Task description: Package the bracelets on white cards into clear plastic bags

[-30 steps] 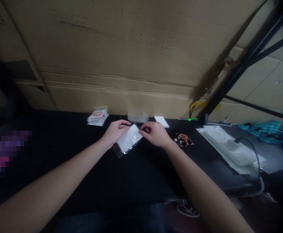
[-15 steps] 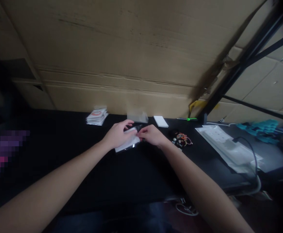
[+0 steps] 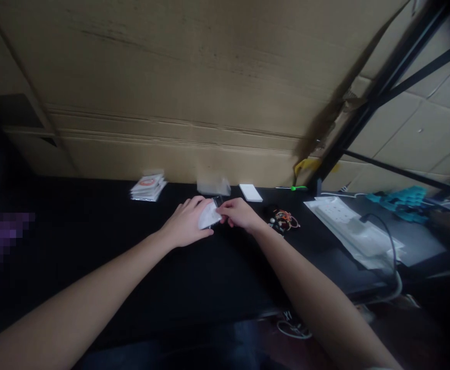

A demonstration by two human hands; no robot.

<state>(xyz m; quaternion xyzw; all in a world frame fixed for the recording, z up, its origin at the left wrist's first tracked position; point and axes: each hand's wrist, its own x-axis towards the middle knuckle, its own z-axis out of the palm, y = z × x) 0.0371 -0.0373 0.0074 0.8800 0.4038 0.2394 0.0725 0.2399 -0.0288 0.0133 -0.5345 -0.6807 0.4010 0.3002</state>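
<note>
A small white card in a clear plastic bag (image 3: pixel 208 217) lies between my two hands over the black table. My left hand (image 3: pixel 184 221) grips it from the left, with the thumb along the near edge and the fingers along the far side. At the bag's right end, my right hand (image 3: pixel 238 213) pinches the edge between thumb and fingertips. Glossy clear plastic sticks out past the card at the top right. My left palm hides part of the card.
At the back stand a stack of bagged cards (image 3: pixel 147 187), a translucent pile of bags (image 3: pixel 214 186) and a stack of white cards (image 3: pixel 251 192). Hair ties (image 3: pixel 284 220) lie right of my right hand. Farther right are papers (image 3: pixel 348 226), a cable (image 3: pixel 390 236) and a black metal frame (image 3: pixel 367 110).
My left hand has turned, its thumb now below the bag and its fingers beyond it. The bag has tilted more upright. My right hand still pinches its right end. The view has shifted slightly.
</note>
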